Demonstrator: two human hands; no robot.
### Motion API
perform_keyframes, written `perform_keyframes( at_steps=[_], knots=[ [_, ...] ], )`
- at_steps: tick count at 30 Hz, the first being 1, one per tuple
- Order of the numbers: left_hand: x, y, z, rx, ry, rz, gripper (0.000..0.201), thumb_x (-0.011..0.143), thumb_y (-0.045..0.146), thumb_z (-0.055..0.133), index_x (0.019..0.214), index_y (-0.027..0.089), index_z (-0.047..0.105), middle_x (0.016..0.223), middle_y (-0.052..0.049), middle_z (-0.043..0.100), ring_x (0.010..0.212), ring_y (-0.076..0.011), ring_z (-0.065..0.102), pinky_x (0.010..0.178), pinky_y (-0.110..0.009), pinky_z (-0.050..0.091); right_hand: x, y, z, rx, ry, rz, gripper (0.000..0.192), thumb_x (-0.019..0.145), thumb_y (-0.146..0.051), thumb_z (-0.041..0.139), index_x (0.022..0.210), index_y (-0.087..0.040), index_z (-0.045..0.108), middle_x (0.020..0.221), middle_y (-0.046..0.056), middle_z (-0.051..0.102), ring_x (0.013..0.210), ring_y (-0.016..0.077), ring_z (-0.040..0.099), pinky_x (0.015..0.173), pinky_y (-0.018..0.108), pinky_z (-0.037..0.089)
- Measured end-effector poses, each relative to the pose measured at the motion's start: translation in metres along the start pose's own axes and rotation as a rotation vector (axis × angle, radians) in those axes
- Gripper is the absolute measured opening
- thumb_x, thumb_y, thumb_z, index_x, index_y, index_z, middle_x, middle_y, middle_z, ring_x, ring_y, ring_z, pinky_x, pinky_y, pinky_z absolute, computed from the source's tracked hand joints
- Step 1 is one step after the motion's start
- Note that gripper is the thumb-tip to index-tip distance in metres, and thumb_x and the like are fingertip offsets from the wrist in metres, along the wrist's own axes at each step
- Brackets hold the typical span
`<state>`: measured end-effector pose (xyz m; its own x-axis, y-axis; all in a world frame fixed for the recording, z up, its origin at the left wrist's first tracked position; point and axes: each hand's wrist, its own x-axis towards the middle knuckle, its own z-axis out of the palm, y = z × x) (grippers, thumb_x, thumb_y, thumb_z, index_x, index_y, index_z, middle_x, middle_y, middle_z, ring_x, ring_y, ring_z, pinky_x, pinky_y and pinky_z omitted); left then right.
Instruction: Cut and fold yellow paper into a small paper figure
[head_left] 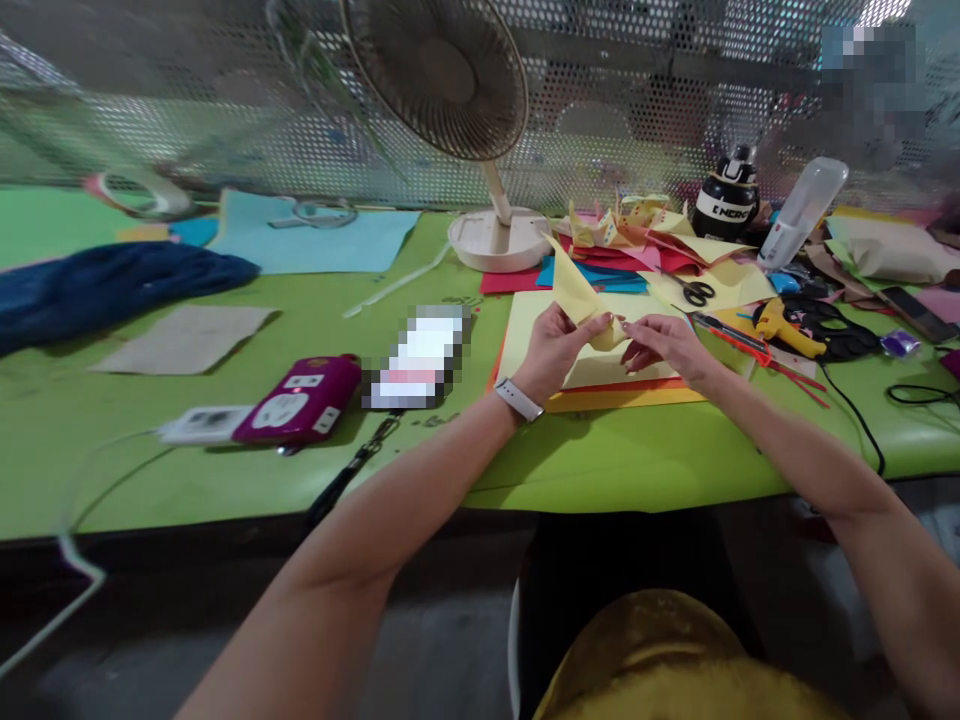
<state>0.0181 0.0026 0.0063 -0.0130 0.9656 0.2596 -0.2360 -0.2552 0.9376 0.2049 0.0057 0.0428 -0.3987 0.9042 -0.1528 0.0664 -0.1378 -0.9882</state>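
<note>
A folded yellow paper piece (581,295) with a long point sticking up to the left is held above a stack of coloured sheets (600,385). My left hand (555,350), with a white watch on the wrist, grips the paper's lower part. My right hand (664,345) pinches the same paper from the right side. Both hands are close together over the yellow top sheet of the stack, on the green table (225,470).
Behind the stack stand a desk fan (465,100), a pile of folded paper shapes (637,225), scissors (694,290), a black bottle (724,200) and a yellow glue gun (784,325). A power strip (285,410), blue cloth (105,285) and tape roll (139,195) lie left.
</note>
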Motion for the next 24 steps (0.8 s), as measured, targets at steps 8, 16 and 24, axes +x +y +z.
perform_keyframes(
  at_steps=[8, 16, 24],
  knots=[
    [-0.006, 0.002, 0.005, -0.009, -0.078, -0.029, 0.060, 0.067, 0.052, 0.094, 0.113, 0.020, 0.070, 0.097, -0.006, 0.082, 0.095, -0.0234, 0.078, 0.089, -0.038, 0.063, 0.004, 0.013, 0.004, 0.022, 0.007, -0.053, 0.039, 0.078, -0.050, 0.089, 0.074, -0.017, 0.069, 0.062, 0.002, 0.074, 0.051, 0.0109, 0.070, 0.054, 0.020, 0.061],
    [-0.008, 0.003, 0.005, -0.005, -0.056, -0.037, 0.063, 0.065, 0.054, 0.095, 0.113, 0.021, 0.071, 0.098, -0.007, 0.082, 0.099, -0.0259, 0.078, 0.090, -0.041, 0.064, 0.003, 0.013, 0.004, 0.020, -0.009, -0.086, 0.047, 0.070, -0.059, 0.090, 0.073, -0.017, 0.070, 0.063, 0.002, 0.074, 0.051, 0.0111, 0.070, 0.054, 0.020, 0.061],
    [-0.008, 0.001, 0.004, -0.046, -0.065, -0.050, 0.057, 0.068, 0.047, 0.095, 0.109, 0.016, 0.072, 0.100, -0.009, 0.081, 0.097, -0.0233, 0.078, 0.091, -0.036, 0.062, 0.003, 0.016, 0.002, 0.014, -0.028, -0.123, 0.055, 0.064, -0.068, 0.088, 0.072, -0.017, 0.069, 0.063, 0.003, 0.074, 0.053, 0.0120, 0.072, 0.056, 0.022, 0.063]
  ],
)
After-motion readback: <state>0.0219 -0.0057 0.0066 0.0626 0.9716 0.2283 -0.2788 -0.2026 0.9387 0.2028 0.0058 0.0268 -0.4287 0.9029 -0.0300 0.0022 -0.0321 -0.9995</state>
